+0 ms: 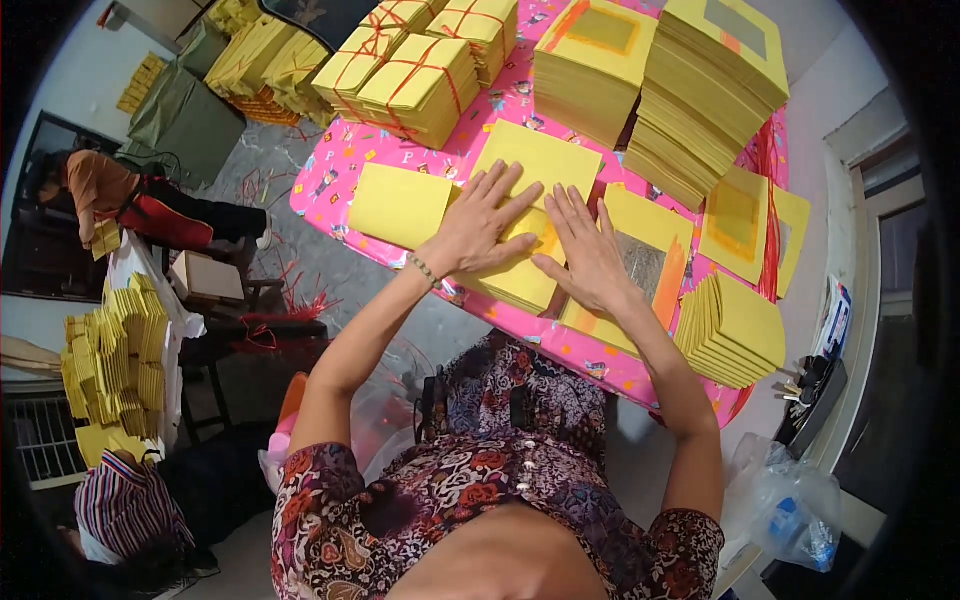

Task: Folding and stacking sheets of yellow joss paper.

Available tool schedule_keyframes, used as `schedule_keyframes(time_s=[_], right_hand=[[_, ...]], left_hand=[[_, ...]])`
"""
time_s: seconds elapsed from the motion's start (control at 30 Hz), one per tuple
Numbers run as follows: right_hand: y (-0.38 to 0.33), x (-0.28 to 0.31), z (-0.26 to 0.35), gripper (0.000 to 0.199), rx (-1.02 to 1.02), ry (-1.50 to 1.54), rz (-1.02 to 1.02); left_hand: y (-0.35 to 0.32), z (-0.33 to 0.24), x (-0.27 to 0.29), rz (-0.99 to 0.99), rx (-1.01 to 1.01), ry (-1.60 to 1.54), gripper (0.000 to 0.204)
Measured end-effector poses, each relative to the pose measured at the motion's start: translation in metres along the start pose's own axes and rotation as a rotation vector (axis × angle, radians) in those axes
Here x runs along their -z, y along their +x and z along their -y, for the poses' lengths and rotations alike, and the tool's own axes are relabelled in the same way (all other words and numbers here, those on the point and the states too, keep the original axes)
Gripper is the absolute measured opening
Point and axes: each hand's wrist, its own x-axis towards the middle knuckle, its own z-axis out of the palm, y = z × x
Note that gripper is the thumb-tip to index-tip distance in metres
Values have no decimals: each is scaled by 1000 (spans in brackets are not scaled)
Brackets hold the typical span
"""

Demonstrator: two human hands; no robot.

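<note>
My left hand (488, 222) lies flat with its fingers spread on a stack of yellow paper (515, 282) near the table's front edge. Fingers outstretched, my right hand (583, 245) presses on the right side of that stack. Under and beyond my fingertips is a yellow sheet (540, 150). Left of my left hand, more yellow paper (400, 205) rests on the table. Beside my right hand lies yellow paper with a silver patch (645, 265) and an orange strip, partly covered by my forearm. Neither hand holds anything.
The table has a pink patterned cloth (325, 190). Tied yellow bundles (420, 90) stand far left, tall paper stacks (700, 110) far right, a fanned pile (732, 330) near right. Red strings (770, 220) hang at right. Two other people are at left, one in a brown top (105, 190).
</note>
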Motion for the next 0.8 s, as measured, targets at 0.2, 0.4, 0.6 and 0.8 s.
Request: schedule_keyframes(time_s=[0.2, 0.4, 0.6, 0.8], right_hand=[[1, 6, 5, 78, 4, -58, 5], [1, 1, 7, 75, -26, -124, 5], [3, 3, 7, 72, -35, -127, 41], [14, 0, -8, 54, 22, -102, -115]], left_hand=[[-5, 9, 2, -1, 17, 13, 72], [-8, 9, -1, -33, 17, 3, 73], [-7, 16, -7, -5, 21, -18, 74], [0, 35, -4, 21, 12, -219, 70]])
